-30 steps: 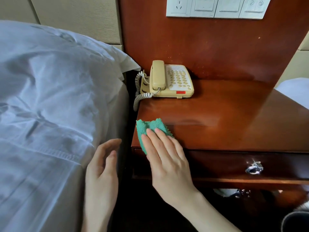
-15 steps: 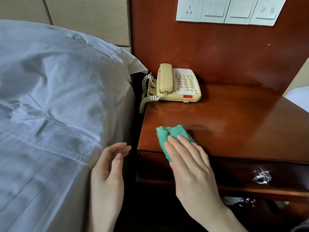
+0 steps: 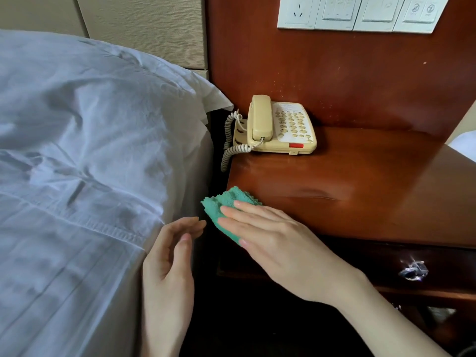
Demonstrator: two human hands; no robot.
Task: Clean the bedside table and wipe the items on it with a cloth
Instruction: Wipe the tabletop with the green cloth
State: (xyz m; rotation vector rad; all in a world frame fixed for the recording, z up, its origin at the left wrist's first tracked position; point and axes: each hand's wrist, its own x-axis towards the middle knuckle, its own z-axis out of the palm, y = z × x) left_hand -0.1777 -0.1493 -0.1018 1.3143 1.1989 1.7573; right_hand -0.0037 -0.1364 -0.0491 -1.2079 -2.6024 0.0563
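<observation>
- Right hand, fingers straight and flat, presses a green cloth on the front-left corner of the wood counter.
- Change vs a sec ago: cloth has slid left along the front edge. It was a bit in from the corner; now its left part hangs past the counter's left edge, over the dark gap beside the bed.
- Hand has turned too: fingers now point left across the counter, not up toward the phone.
- Left hand sits low in the gap between bed & counter, palm turned in, fingers loosely bent, holding nothing. It's near the cloth's overhang, not touching it; little change in its spot.
- Phone is at the back-left of the counter, handset on cradle, coiled cord drooping off the left side. Cloth is well apart from it.
- Meaning, as a guess: the stroke has hit the end of the front strip, poss. sweeping dust off the corner toward the waiting left hand. Front-left looks covered; mid & right of counter, plus the phone itself, still to wipe.
- Also in view: white switch panel on the wood back wall, metal drawer pull at lower right.
</observation>
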